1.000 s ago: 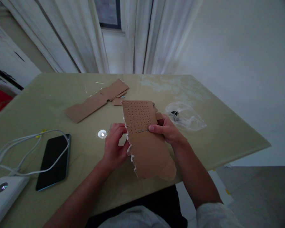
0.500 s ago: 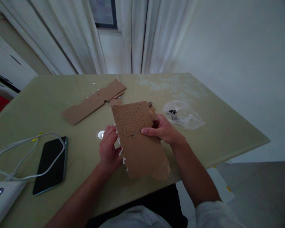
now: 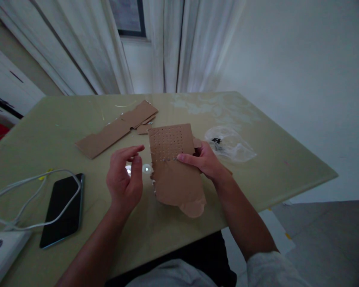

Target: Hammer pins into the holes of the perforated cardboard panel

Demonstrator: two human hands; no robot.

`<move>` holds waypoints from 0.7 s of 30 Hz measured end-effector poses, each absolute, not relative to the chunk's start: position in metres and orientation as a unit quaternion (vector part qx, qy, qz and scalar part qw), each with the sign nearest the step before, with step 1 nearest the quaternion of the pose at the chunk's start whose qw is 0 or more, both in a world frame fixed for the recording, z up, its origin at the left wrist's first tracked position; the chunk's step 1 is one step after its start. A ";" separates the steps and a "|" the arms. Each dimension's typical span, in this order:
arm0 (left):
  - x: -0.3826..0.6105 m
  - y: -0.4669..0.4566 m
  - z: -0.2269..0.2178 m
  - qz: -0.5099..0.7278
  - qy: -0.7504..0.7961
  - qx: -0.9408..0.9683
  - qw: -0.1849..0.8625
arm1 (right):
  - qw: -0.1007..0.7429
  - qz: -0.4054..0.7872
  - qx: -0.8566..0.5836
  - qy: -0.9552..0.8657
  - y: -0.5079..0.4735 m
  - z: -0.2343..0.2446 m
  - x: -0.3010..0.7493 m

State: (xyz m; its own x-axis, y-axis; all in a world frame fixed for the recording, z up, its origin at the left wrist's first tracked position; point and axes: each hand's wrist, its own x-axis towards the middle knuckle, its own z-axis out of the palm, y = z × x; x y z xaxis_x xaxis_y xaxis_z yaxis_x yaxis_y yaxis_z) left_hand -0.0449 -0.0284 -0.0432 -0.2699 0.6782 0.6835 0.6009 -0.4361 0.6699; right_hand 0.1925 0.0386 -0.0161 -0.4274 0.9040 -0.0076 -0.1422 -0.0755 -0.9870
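The left hand (image 3: 124,175) has come away from the torn edge of the perforated cardboard (image 3: 178,181), so the right hand (image 3: 205,161) alone now carries it. The left thumb and index finger sit close, just off the 9 o'clock edge; I cannot tell whether they pinch anything small. The right fingers are clamped on the 3 o'clock edge, thumb over the face by a row of grey dots (image 3: 168,159).

The cardboard is held over the middle of the worktop (image 3: 92,219). Its long axis runs near-lengthwise from the person — the holed end points between 11 and 12 o'clock, the ragged, rounded end between 5 and 6.
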 end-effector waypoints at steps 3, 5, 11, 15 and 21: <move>-0.048 -0.029 -0.037 0.531 0.488 0.692 -0.019 | 0.397 0.647 -0.341 -0.555 0.039 -0.017 0.191; -0.047 -0.029 -0.035 0.509 0.466 0.723 -0.039 | 0.395 0.644 -0.336 -0.562 0.039 -0.017 0.191; -0.040 -0.027 -0.034 0.505 0.442 0.740 -0.050 | 0.386 0.640 -0.329 -0.577 0.041 -0.018 0.190; -0.041 -0.029 -0.038 0.501 0.423 0.753 -0.056 | 0.383 0.635 -0.329 -0.584 0.042 -0.021 0.190; -0.040 -0.032 -0.041 0.504 0.414 0.754 -0.077 | 0.373 0.646 -0.329 -0.579 0.041 -0.019 0.191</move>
